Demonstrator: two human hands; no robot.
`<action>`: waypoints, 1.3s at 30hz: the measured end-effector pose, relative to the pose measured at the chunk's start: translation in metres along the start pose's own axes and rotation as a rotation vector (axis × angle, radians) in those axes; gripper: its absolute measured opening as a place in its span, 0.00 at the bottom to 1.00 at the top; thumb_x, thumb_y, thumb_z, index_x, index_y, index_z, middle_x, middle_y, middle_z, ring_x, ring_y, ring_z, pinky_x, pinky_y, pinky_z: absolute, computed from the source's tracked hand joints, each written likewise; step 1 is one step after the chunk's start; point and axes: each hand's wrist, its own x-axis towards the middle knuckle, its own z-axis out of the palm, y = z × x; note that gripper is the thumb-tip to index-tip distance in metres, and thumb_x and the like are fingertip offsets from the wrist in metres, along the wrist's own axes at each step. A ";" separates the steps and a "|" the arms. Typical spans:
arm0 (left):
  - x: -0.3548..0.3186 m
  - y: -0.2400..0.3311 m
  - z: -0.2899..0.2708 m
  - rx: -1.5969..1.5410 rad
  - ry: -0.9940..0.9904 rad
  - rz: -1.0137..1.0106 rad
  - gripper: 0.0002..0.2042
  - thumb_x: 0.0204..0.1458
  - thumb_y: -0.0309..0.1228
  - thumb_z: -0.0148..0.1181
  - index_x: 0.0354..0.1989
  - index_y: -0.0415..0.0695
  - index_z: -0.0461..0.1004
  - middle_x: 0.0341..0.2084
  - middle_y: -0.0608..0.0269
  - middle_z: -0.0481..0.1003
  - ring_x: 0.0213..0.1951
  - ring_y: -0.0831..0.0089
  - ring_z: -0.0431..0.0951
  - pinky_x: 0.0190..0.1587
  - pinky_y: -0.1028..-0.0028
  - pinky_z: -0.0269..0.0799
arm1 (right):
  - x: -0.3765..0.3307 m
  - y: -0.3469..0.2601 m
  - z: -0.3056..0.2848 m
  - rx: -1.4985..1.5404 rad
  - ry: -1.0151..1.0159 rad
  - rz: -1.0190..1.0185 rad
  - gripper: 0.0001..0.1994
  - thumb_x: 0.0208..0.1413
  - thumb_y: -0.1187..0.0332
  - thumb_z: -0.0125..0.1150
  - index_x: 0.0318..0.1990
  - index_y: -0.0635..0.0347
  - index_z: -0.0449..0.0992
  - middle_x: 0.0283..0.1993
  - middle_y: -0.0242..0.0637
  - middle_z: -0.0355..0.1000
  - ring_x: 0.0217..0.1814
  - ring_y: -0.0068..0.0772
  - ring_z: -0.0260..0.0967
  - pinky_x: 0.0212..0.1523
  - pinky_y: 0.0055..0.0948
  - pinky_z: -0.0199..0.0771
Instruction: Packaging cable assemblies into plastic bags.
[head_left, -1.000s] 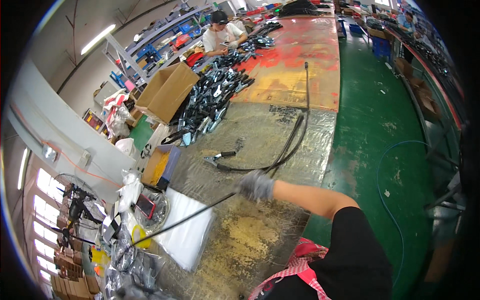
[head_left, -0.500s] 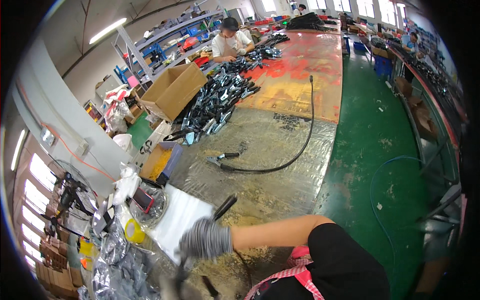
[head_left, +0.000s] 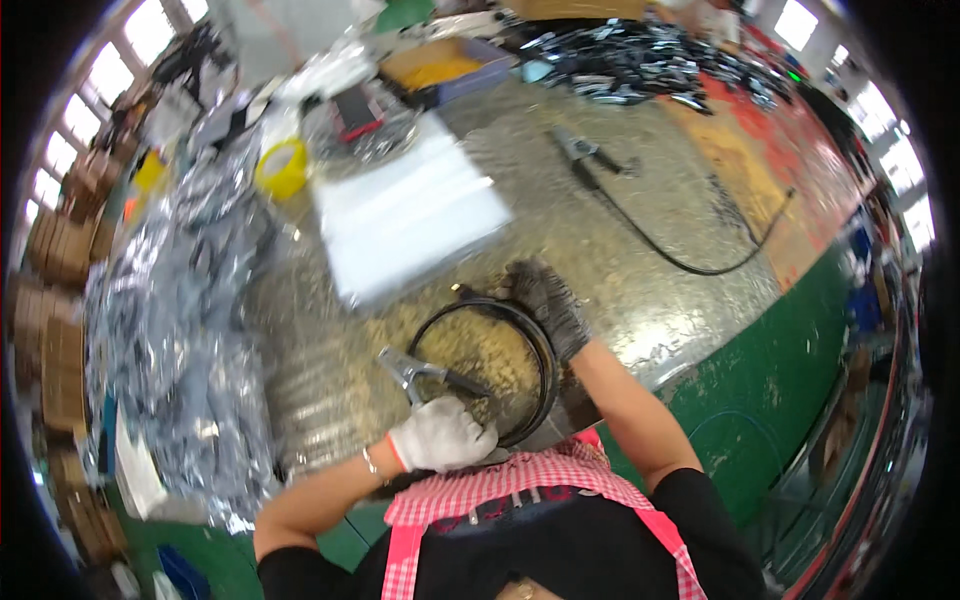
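Observation:
A black cable [head_left: 550, 375] lies bent into a ring of several turns near the table's front edge. My left hand [head_left: 440, 435], in a white glove, is closed round the near side of the ring, next to a spring clamp. The spring clamp [head_left: 407, 372] has silver jaws and a black-sleeved handle [head_left: 465, 383] and lies partly across the ring's left side. My right hand [head_left: 550, 308], in a grey glove, is closed on the ring's far right side, its fingertips hidden. A dark cable end [head_left: 463, 291] sticks out at the top of the ring.
White plastic sheets [head_left: 400, 225] lie beyond the ring. Left of them are yellow tape [head_left: 282, 170] and bagged parts [head_left: 190, 350]. A second cable with clamp [head_left: 655, 245] lies farther right. A box of yellow pieces [head_left: 490, 62] and heaped clamps [head_left: 640, 60] stand farther back.
The view has swung down and left, bringing both hands fully into sight. The right hand, blurred before, is now on the ring of cable, and the left holds its near side.

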 end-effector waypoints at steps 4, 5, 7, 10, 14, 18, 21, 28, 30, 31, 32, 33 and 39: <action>-0.001 -0.006 -0.006 -0.093 -0.006 0.000 0.19 0.41 0.48 0.59 0.13 0.49 0.63 0.05 0.70 0.60 0.11 0.71 0.65 0.15 0.72 0.59 | 0.004 0.014 0.008 -1.298 0.079 -0.270 0.15 0.54 0.60 0.60 0.40 0.63 0.75 0.34 0.40 0.75 0.40 0.32 0.72 0.44 0.28 0.71; -0.001 -0.008 -0.010 -0.108 0.008 -0.008 0.19 0.41 0.48 0.60 0.13 0.49 0.63 0.05 0.70 0.60 0.11 0.71 0.65 0.15 0.72 0.60 | 0.004 0.009 0.017 -1.335 0.059 -0.208 0.15 0.53 0.61 0.61 0.41 0.64 0.75 0.35 0.40 0.75 0.40 0.31 0.72 0.44 0.27 0.71; -0.006 -0.011 -0.011 -0.133 0.063 -0.002 0.20 0.39 0.49 0.61 0.12 0.49 0.62 0.05 0.70 0.60 0.11 0.71 0.65 0.15 0.72 0.60 | 0.006 -0.004 0.019 -1.336 -0.061 -0.023 0.17 0.51 0.60 0.62 0.44 0.61 0.75 0.37 0.41 0.76 0.39 0.30 0.72 0.43 0.28 0.71; -0.018 -0.009 -0.008 -0.163 0.086 -0.012 0.19 0.39 0.49 0.61 0.13 0.48 0.64 0.06 0.70 0.60 0.11 0.72 0.65 0.15 0.73 0.60 | -0.001 -0.007 0.033 -1.582 -0.235 0.060 0.21 0.50 0.55 0.63 0.46 0.61 0.75 0.37 0.42 0.76 0.39 0.32 0.73 0.42 0.29 0.71; -0.019 -0.012 -0.006 -0.182 0.099 0.014 0.18 0.38 0.48 0.63 0.17 0.46 0.68 0.07 0.70 0.60 0.12 0.72 0.65 0.15 0.73 0.59 | 0.003 0.015 0.035 -1.744 0.116 -0.211 0.21 0.50 0.51 0.60 0.44 0.56 0.76 0.38 0.45 0.75 0.41 0.40 0.74 0.43 0.32 0.71; -0.032 -0.012 -0.019 -0.116 0.282 -0.136 0.14 0.40 0.40 0.62 0.26 0.43 0.70 0.19 0.64 0.70 0.20 0.70 0.72 0.22 0.73 0.68 | 0.002 0.028 0.026 -2.163 0.063 -0.804 0.13 0.49 0.62 0.62 0.41 0.55 0.77 0.40 0.41 0.72 0.44 0.44 0.67 0.45 0.38 0.67; -0.043 -0.015 -0.024 -0.003 0.644 -0.683 0.16 0.42 0.37 0.59 0.38 0.42 0.70 0.34 0.54 0.72 0.34 0.61 0.76 0.32 0.67 0.73 | -0.010 0.028 0.012 -2.207 0.109 -0.777 0.10 0.49 0.62 0.59 0.39 0.51 0.77 0.41 0.36 0.69 0.46 0.41 0.64 0.46 0.42 0.61; 0.003 -0.012 -0.027 -0.107 0.182 -1.057 0.24 0.45 0.37 0.57 0.52 0.45 0.65 0.53 0.47 0.63 0.57 0.47 0.60 0.58 0.54 0.58 | 0.003 0.032 0.033 -2.338 -0.099 -0.735 0.15 0.51 0.63 0.56 0.47 0.50 0.73 0.51 0.33 0.67 0.56 0.38 0.61 0.54 0.42 0.58; 0.005 -0.019 -0.026 -0.122 0.177 -0.967 0.24 0.44 0.36 0.57 0.51 0.45 0.66 0.52 0.47 0.64 0.57 0.47 0.60 0.60 0.54 0.55 | 0.020 0.027 0.044 -2.465 -0.165 -0.805 0.19 0.52 0.64 0.55 0.53 0.51 0.69 0.57 0.33 0.63 0.62 0.36 0.57 0.60 0.40 0.53; 0.002 -0.022 -0.026 -0.126 0.181 -0.944 0.24 0.43 0.35 0.58 0.51 0.45 0.66 0.52 0.47 0.64 0.57 0.47 0.60 0.61 0.54 0.54 | 0.040 0.026 0.051 -2.572 -0.173 -0.822 0.21 0.52 0.64 0.54 0.55 0.51 0.66 0.61 0.33 0.60 0.65 0.36 0.54 0.62 0.39 0.50; -0.001 -0.023 -0.026 -0.136 0.178 -0.922 0.24 0.42 0.35 0.58 0.51 0.45 0.66 0.51 0.46 0.64 0.57 0.47 0.60 0.61 0.54 0.54 | 0.049 0.028 0.053 -2.676 -0.179 -0.827 0.23 0.53 0.65 0.53 0.58 0.51 0.64 0.64 0.33 0.58 0.68 0.35 0.50 0.65 0.38 0.46; -0.003 -0.022 -0.024 -0.130 0.190 -0.914 0.24 0.42 0.35 0.58 0.51 0.45 0.67 0.51 0.46 0.64 0.57 0.47 0.61 0.61 0.54 0.54 | 0.046 0.028 0.053 -2.766 -0.302 -0.659 0.24 0.54 0.61 0.51 0.60 0.50 0.62 0.66 0.32 0.55 0.69 0.34 0.47 0.66 0.38 0.43; -0.006 -0.022 -0.024 -0.137 0.222 -0.916 0.23 0.41 0.33 0.58 0.49 0.43 0.68 0.50 0.46 0.65 0.56 0.48 0.62 0.61 0.52 0.53 | 0.041 0.000 0.073 -2.596 -0.537 -0.017 0.24 0.55 0.57 0.51 0.60 0.49 0.63 0.59 0.36 0.62 0.62 0.36 0.56 0.61 0.37 0.56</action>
